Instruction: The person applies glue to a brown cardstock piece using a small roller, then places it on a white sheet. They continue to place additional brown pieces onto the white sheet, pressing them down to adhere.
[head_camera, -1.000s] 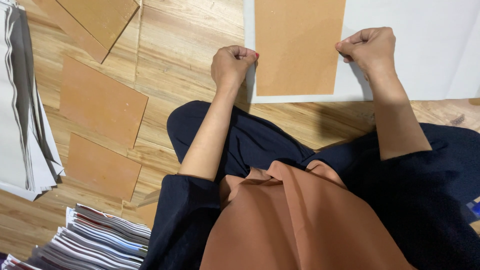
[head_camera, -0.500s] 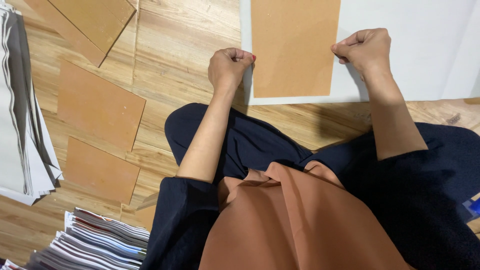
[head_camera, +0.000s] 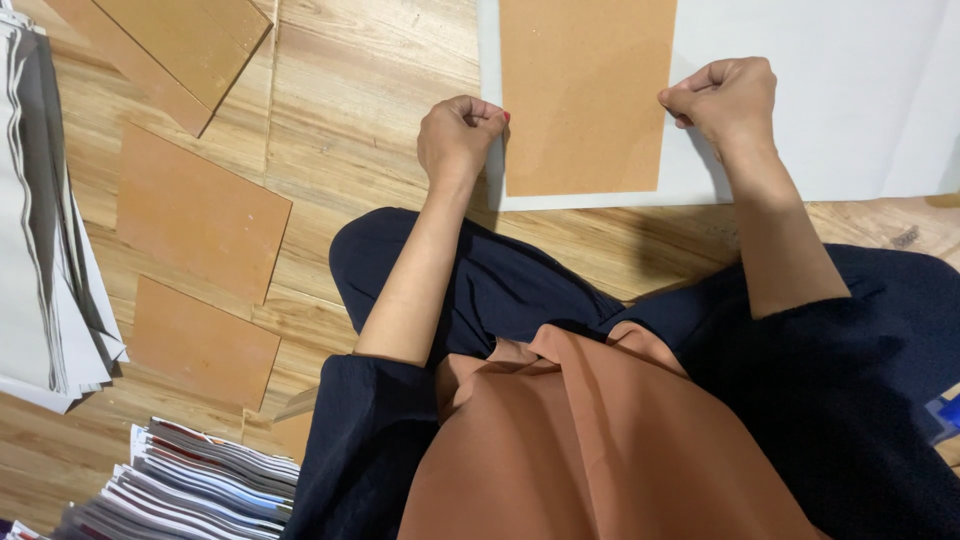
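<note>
On the wooden plank floor (head_camera: 360, 120) in front of the seated person's crossed legs, a large white paper sheet (head_camera: 820, 110) lies flat with a tan rectangular cardboard panel (head_camera: 585, 95) on top of it. The left hand (head_camera: 460, 135) is curled into a fist, its fingers pinching the sheet's left edge just beside the panel. The right hand (head_camera: 725, 100) is also fisted, gripping at the panel's right edge where it meets the sheet. Compared with a second ago, both fists sit in nearly the same spots and the panel has not shifted on the sheet; only the view has drifted slightly, so the hold reads as a steady grip, not a move under way. To the left, three more tan cardboard panels (head_camera: 200, 210) lie on the floor, beside a stack of white-grey sheets (head_camera: 45, 230) and a pile of printed booklets (head_camera: 200, 480).
</note>
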